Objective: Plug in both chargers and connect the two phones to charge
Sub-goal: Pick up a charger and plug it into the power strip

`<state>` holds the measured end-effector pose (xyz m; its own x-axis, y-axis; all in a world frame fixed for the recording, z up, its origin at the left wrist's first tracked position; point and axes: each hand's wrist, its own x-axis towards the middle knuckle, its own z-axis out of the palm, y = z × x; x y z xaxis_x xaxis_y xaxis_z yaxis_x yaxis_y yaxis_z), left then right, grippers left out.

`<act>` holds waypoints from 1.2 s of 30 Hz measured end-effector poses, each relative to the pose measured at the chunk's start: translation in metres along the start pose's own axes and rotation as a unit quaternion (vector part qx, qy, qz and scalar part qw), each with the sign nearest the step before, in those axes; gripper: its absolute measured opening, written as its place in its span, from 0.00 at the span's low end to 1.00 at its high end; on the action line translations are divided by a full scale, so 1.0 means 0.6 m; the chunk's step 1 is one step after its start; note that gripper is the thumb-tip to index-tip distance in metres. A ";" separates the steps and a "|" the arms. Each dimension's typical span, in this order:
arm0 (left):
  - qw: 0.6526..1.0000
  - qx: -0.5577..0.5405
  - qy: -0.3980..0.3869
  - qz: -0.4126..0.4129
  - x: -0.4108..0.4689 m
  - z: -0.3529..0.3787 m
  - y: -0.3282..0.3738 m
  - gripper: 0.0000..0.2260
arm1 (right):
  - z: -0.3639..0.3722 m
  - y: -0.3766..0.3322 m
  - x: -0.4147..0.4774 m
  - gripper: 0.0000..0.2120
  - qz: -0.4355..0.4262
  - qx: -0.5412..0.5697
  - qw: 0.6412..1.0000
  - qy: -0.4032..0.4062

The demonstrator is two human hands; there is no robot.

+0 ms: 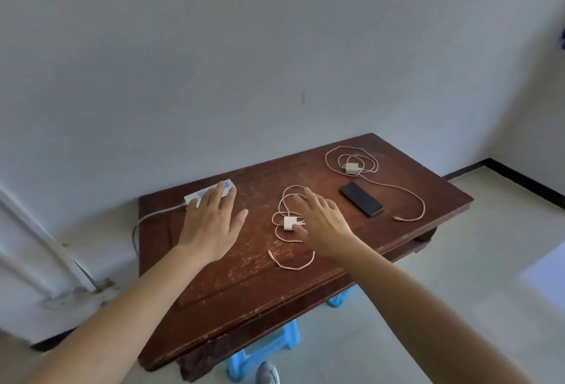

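A white power strip (201, 192) lies at the far left of the brown wooden table (244, 286). My left hand (212, 221) rests flat on its near end, fingers spread. A white charger (289, 223) with a coiled pinkish cable lies mid-table; my right hand (322, 224) hovers over it, fingers apart, thumb touching its prongs. A second white charger (352, 168) with its looped cable sits at the far right. One black phone (361, 199) lies face up between the two chargers. I see no second phone.
The power strip's grey cord (143, 221) drops off the table's left edge. Blue plastic stools (269, 344) stand under the table. A white wall is behind, with pale floor to the right.
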<state>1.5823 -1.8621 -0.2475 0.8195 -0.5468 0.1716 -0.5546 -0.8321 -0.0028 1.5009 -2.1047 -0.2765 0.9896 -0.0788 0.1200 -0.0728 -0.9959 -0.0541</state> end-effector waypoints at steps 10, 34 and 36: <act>0.983 -0.089 -0.123 -0.106 0.140 0.248 -0.024 0.36 | 0.168 0.073 0.174 0.34 -0.033 0.007 0.992 -0.123; 0.939 -0.119 -0.205 -0.248 0.212 0.348 -0.014 0.22 | 0.311 0.102 0.467 0.25 -0.053 0.349 0.920 -0.169; 0.941 -0.101 -0.187 -0.262 0.232 0.340 -0.063 0.23 | 0.306 0.072 0.510 0.25 -0.041 0.374 0.913 -0.158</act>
<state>1.7466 -1.9258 -0.4245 0.9607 -0.0912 -0.2621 -0.0444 -0.9828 0.1790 1.8235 -2.1637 -0.4242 0.9829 0.1293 -0.1311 -0.0084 -0.6799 -0.7333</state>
